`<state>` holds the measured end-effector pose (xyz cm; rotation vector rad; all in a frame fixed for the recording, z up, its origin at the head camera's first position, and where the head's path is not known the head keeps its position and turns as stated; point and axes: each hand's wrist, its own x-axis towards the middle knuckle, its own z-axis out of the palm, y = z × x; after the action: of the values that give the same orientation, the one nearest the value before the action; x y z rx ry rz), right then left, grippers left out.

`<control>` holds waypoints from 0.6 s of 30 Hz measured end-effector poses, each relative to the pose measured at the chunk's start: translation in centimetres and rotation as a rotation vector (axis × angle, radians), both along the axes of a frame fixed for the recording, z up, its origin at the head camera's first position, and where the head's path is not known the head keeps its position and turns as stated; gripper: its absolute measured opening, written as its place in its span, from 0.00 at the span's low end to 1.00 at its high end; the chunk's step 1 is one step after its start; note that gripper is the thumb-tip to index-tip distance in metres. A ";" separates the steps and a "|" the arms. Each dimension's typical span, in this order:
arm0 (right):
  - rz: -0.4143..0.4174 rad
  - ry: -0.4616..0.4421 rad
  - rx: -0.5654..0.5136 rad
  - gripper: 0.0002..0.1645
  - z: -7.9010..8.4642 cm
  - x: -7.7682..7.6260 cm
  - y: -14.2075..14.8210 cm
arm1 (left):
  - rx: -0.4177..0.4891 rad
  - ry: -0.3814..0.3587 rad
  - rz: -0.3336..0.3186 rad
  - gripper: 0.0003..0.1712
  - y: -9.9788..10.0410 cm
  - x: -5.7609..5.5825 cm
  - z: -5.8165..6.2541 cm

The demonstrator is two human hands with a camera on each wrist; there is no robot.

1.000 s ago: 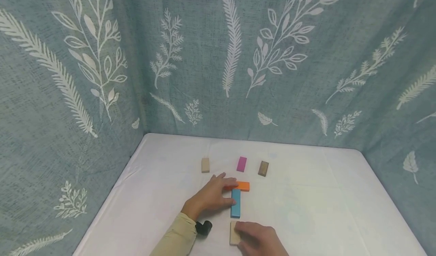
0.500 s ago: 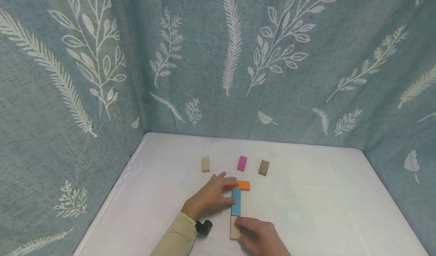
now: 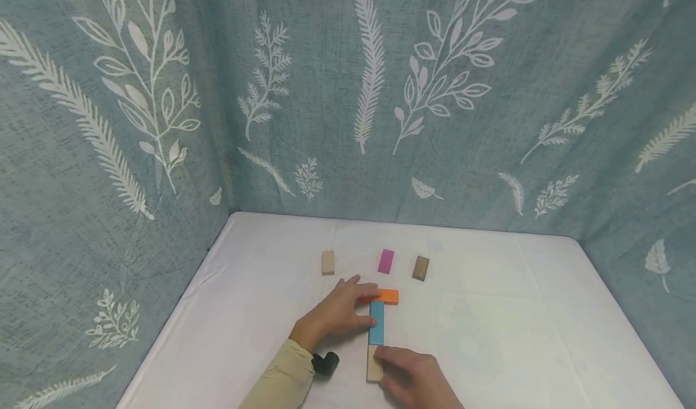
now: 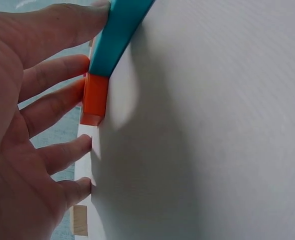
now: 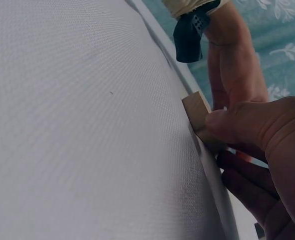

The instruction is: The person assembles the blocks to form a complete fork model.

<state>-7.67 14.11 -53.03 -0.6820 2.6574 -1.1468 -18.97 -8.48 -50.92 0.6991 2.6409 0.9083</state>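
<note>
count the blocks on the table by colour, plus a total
Light wood: 2 (far light block, near light block)
Orange: 1 (orange block)
Blue: 1 (blue block)
Pink: 1 (pink block)
Brown: 1 (brown block)
Total: 6

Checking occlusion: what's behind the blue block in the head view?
The orange block lies crosswise at the far end of the blue block; farther back is the pink block. The left hand hides part of the orange block's left half there.
</note>
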 end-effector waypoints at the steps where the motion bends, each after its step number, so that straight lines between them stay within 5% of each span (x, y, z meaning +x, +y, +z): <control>1: 0.001 -0.004 0.000 0.26 0.0 0.0 0.0 | -0.005 0.002 0.000 0.34 0.0 0.0 0.1; 18: 0.024 0.097 -0.020 0.26 -0.3 -0.1 0.1 | -0.052 -0.013 0.012 0.34 0.2 0.1 0.4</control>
<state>-7.72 14.24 -53.30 -0.7899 2.7132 -1.1636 -18.89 -8.24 -50.52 0.6635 2.6496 0.8408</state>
